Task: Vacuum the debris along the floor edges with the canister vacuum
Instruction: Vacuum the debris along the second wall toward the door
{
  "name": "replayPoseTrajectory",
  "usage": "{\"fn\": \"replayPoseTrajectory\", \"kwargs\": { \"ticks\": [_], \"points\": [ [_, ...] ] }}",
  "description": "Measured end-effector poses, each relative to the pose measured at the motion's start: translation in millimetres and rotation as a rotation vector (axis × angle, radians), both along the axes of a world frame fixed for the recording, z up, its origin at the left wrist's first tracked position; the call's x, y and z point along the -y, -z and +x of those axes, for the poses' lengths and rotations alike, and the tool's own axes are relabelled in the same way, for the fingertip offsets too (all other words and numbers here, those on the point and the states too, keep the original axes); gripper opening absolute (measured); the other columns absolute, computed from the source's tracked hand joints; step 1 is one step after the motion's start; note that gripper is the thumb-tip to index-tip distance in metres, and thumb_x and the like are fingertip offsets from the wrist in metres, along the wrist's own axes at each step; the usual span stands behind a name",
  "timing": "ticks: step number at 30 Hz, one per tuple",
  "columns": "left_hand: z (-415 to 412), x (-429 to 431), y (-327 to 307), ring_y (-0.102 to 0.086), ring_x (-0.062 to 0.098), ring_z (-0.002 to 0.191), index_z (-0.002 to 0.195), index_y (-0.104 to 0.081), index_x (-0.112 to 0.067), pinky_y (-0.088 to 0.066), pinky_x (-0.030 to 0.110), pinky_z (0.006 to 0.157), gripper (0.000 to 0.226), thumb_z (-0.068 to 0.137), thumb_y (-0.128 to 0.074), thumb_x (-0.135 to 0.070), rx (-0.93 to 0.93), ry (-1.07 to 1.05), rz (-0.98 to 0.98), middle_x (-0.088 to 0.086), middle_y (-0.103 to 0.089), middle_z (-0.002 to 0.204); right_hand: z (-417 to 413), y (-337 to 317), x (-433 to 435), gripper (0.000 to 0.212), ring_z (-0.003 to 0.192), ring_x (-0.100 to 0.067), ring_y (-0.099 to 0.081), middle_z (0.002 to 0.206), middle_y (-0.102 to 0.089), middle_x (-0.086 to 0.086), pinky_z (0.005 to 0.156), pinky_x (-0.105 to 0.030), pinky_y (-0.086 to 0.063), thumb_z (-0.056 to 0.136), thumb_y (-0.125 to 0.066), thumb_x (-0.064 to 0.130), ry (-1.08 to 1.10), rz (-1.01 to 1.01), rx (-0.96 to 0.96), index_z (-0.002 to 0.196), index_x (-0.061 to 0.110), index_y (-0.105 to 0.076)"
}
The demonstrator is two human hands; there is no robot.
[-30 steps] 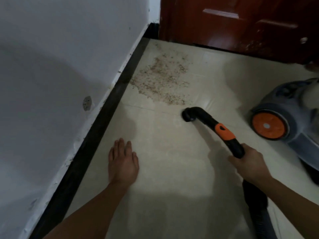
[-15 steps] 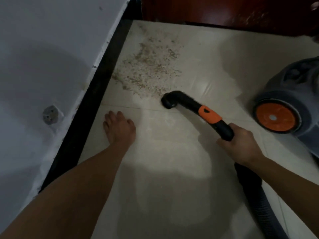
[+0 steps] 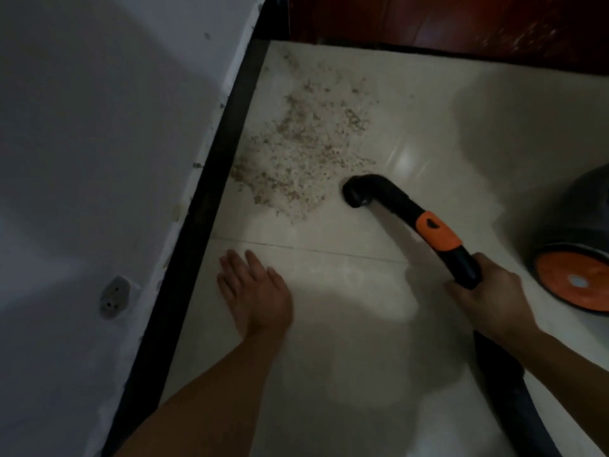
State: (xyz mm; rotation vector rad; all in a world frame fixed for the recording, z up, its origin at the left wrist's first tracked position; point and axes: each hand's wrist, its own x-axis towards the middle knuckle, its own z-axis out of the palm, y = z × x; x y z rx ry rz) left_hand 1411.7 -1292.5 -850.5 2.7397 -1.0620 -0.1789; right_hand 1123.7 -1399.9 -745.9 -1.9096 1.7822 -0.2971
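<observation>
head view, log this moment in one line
right hand: grips hose handle | nozzle: beside debris | left hand: flat on floor

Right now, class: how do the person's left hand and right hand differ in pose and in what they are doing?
The left hand lies flat and open on the floor tile, holding nothing; the right hand is closed around the vacuum hose handle. The left sits nearer the black baseboard; the right sits nearer the canister vacuum. Both are bare.

Single head view, steeply down, close over floor (image 3: 329,324), wall (image 3: 99,127) left

Home: tiled floor (image 3: 329,374), wooden door (image 3: 428,18)
</observation>
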Motion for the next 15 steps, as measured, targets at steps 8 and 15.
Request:
{"fn": "replayPoseTrajectory", "kwargs": {
  "ticks": [8,15],
  "points": [
    [1,2,-5,-0.023,0.038,0.143,0.143,-0.039,0.0,-0.013,0.05,0.117,0.061,0.091,-0.026,-0.031,-0.006,0.008,0.017,0.025,-0.028,0.153,37,-10,19,0.025,0.061,-0.031,-0.058,0.065,-0.059,-0.006,0.056,-0.033,-0.041,0.076,-0.077,0.012,-0.183,0.035,-0.051,0.087,0.016,-0.054],
    [5,0,-1,-0.021,0.037,0.144,0.146,-0.035,-0.001,-0.012,0.049,0.117,0.062,0.094,-0.023,-0.033,0.014,0.008,0.06,0.024,-0.025,0.154,56,-3,45,0.03,0.058,-0.03,-0.058,0.063,-0.058,-0.004,0.049,-0.032,-0.038,0.075,-0.077,0.014,-0.397,0.088,-0.085,0.086,0.023,-0.051]
  ]
}}
